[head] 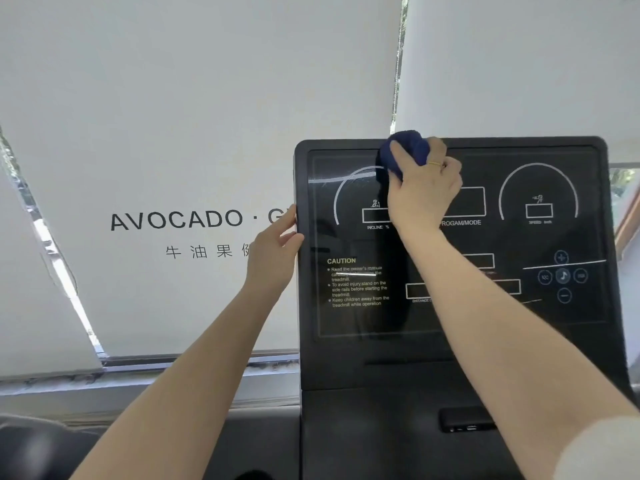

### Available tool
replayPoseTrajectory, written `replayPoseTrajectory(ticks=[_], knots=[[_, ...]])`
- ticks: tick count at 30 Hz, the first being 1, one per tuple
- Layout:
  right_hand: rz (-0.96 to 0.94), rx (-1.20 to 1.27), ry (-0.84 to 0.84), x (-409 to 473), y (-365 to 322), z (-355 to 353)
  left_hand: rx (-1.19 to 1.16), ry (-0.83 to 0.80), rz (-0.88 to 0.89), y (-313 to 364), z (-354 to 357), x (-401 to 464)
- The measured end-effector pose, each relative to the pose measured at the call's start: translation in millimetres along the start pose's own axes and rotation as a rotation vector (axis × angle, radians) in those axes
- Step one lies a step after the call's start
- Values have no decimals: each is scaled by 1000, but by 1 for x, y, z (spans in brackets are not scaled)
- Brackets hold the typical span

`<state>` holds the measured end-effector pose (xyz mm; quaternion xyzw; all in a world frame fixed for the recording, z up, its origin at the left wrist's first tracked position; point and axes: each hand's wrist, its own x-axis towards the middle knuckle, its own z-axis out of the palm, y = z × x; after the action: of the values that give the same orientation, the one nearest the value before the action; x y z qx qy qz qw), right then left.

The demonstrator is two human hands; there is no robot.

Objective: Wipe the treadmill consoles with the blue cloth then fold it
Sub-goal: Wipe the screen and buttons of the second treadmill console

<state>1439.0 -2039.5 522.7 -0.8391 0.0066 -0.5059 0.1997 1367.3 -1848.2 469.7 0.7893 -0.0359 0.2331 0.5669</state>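
A black treadmill console (pixel 519 323) stands upright in the right half of the view, with white dial markings and a caution text on its glossy panel. My right hand (pixel 424 188) presses a bunched dark blue cloth (pixel 405 150) against the panel's top edge, left of centre. My left hand (pixel 273 251) rests on the console's left edge, fingers laid along the frame, holding nothing else.
White roller blinds (pixel 173 98) with printed lettering cover the window behind the console. A grey window sill (pixel 138 379) runs below them. A small black slot piece (pixel 465 419) sits on the console's lower shelf. A dark rounded object lies at the bottom left.
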Motion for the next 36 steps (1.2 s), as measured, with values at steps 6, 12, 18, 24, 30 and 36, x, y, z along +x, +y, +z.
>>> replayPoseTrajectory(ticks=[6,12,18,24,30,36], knots=[[-463,15,-58,-60,-14,10,65,76,12,10,10,-5],[-578,-36,-102,-24,29,-2,425,113,18,16,37,-15],[-5,-64,-72,20,68,-17,433,123,-55,27,36,-18],[-459,30,-82,-16,58,-6,437,192,-112,36,46,-24],[-400,46,-69,27,82,-13,427,237,-150,34,51,-23],[-310,125,-104,-2,53,-8,402,239,-171,32,51,-23]])
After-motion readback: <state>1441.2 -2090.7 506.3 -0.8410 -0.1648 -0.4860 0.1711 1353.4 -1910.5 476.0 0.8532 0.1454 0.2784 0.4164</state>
